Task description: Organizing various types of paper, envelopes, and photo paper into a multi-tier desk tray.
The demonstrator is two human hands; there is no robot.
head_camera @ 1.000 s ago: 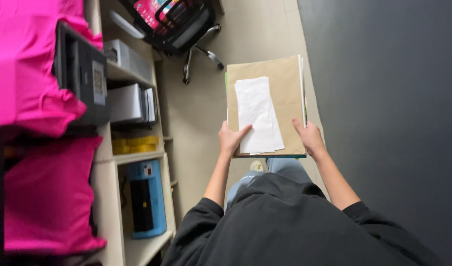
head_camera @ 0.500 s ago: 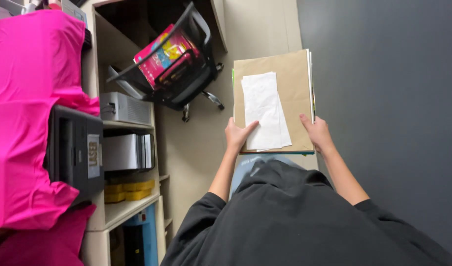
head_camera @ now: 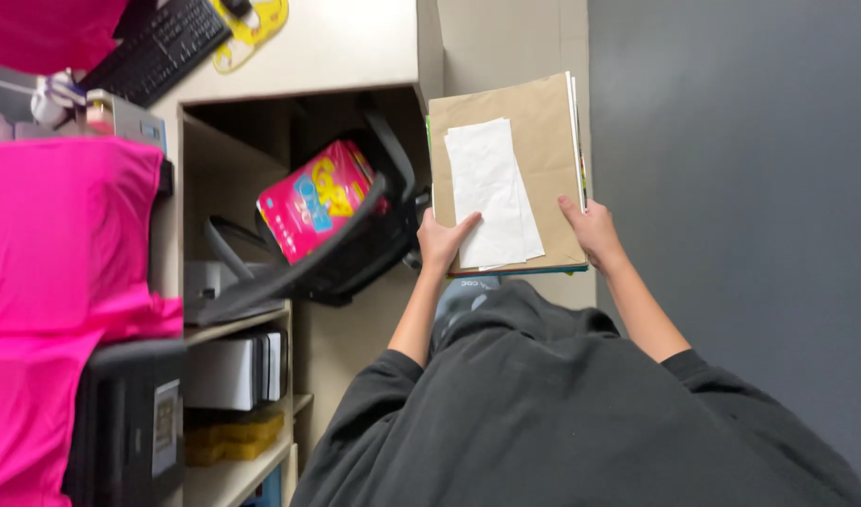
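Stack (head_camera: 506, 141) hasn't budged, left hand (head_camera: 442, 242) and right hand (head_camera: 592, 230) still pinching its near edge. View's swung toward the chair (head_camera: 355, 253), so they're turning.

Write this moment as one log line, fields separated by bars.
left hand: holds stack, thumb on white paper | right hand: holds stack | chair: left of stack

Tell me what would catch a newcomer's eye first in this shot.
The bright pink cloth draped over the shelving at the left edge stands out most. Near the top centre, the left hand and right hand hold a stack topped by a brown envelope with white folded paper lying on it. Between them, a pink package sits on a black office chair.
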